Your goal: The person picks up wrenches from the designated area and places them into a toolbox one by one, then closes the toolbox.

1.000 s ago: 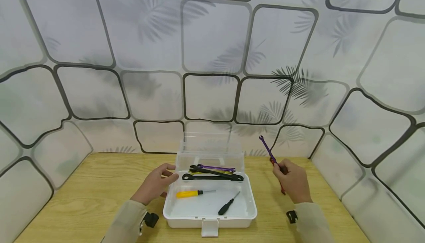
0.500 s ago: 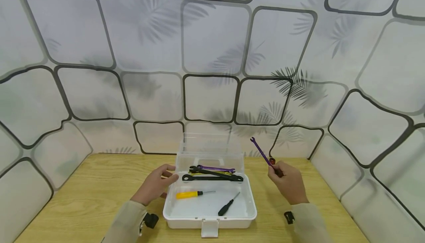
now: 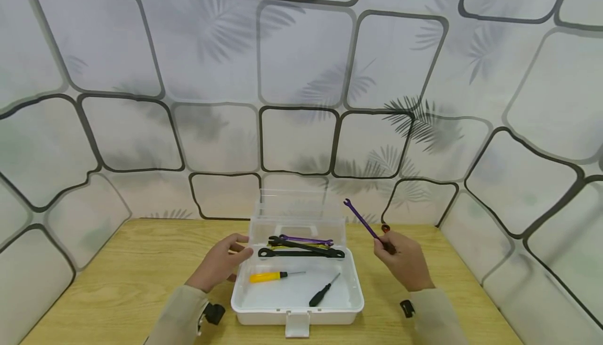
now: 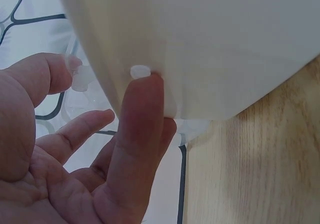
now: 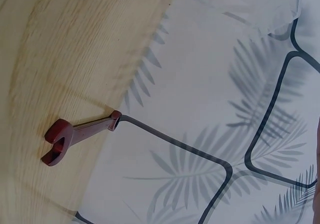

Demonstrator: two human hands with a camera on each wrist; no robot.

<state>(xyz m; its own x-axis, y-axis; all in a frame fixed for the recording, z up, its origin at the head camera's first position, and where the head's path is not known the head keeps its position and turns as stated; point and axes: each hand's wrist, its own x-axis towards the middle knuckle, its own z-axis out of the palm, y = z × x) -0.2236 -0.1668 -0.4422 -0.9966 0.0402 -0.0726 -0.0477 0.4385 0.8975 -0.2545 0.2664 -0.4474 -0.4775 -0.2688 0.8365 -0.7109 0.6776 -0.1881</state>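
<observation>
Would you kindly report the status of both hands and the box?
Right hand: gripping purple wrench, right of box. Left hand: at box's left side. Lid open, nothing visibly blocking.

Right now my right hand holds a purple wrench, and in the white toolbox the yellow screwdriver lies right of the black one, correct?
Not quite: in the head view, the yellow screwdriver lies left of the black screwdriver in the white toolbox. The rest stands: your right hand holds a purple wrench.

Box open from above; raised lid blocks rear.
</observation>
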